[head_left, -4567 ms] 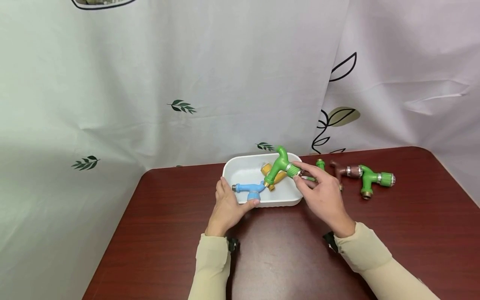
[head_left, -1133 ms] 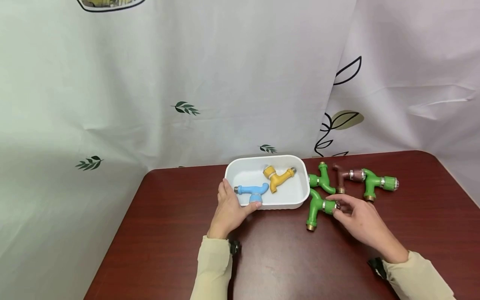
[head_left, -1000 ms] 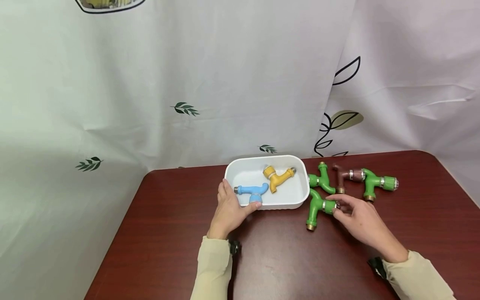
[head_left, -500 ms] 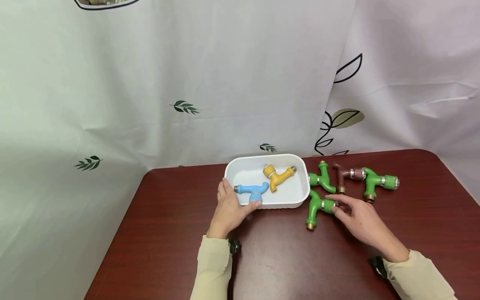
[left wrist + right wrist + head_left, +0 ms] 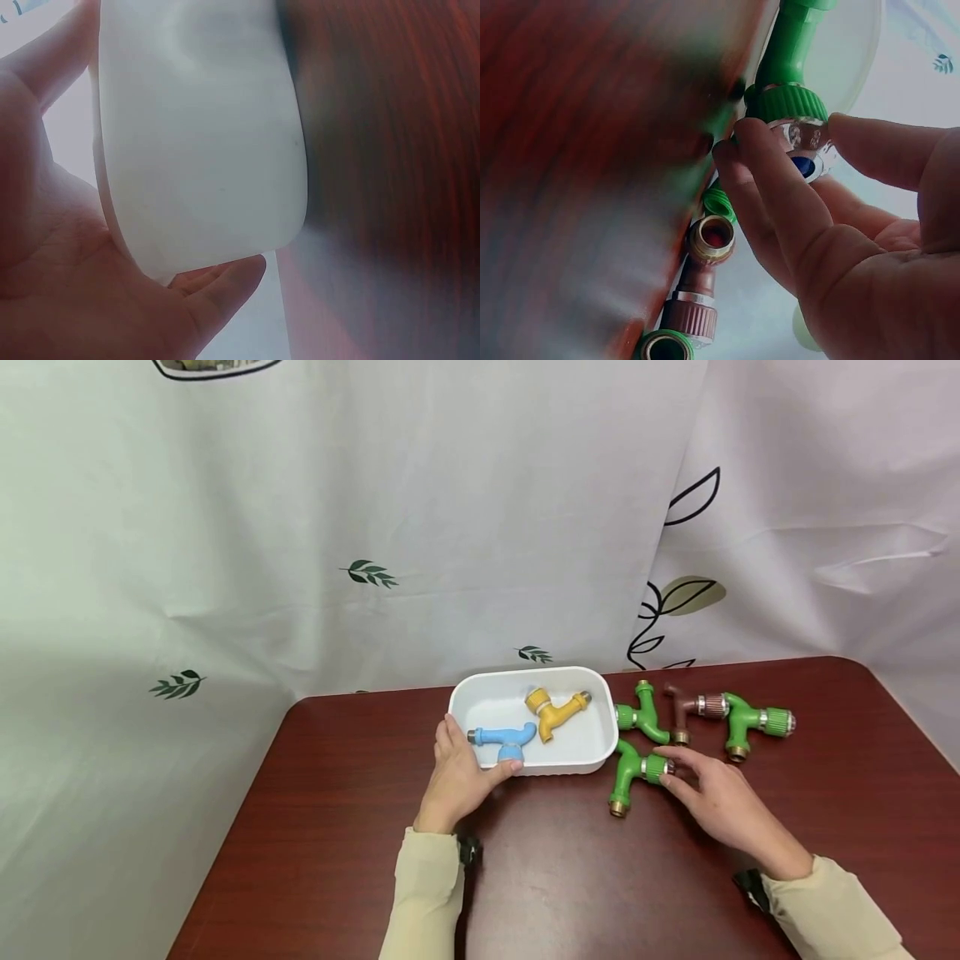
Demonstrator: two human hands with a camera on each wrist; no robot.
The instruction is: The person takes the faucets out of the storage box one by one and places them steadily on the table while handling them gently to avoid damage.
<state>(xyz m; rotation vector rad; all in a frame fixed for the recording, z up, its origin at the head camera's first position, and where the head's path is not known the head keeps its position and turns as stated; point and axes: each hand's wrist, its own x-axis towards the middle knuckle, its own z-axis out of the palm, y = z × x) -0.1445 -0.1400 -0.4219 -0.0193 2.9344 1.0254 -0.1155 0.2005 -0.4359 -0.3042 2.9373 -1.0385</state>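
My left hand [image 5: 455,783] holds the white plastic tray [image 5: 607,727] at its front left corner, thumb over the front rim, fingers along the left wall. In the left wrist view, fingers reach under the end of the tray [image 5: 202,150]. A blue tap [image 5: 498,737] and a yellow tap [image 5: 553,718] lie inside. To the right of the tray, my right hand [image 5: 723,797] pinches the ribbed knob of a green tap [image 5: 624,781], whose brass threaded end points toward me. The right wrist view shows thumb and fingertips around the end of that knob [image 5: 787,105].
Behind the held tap, a second green tap [image 5: 648,714] lies against the tray's right side. A brown tap [image 5: 681,710] and a third green tap [image 5: 742,722] sit farther right. The dark red table [image 5: 570,877] backs onto a pale printed curtain [image 5: 480,527].
Several seconds ago my right hand held the green tap over the tray; now that tap is down to the tray's right, still pinched. Over the last second both hands stay nearly still.
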